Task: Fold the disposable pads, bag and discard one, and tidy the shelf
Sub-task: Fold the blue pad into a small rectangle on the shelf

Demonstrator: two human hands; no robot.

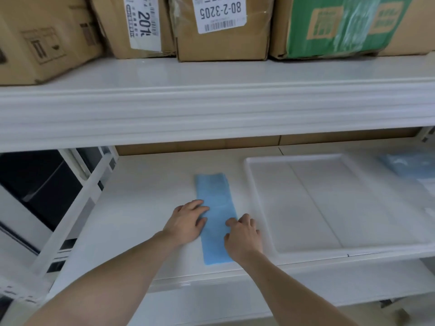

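Blue pad (215, 208), folded into a long narrow strip, lying flat on the white shelf (146, 196) with its length running from the front edge toward the back, just left of a white tray (247, 180). More blue pads (409, 168), blurred, lie at far right beyond the tray.

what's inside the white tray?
Nothing shows inside the white tray, only its bare bottom. Its far right end runs out of frame, so that part is unseen.
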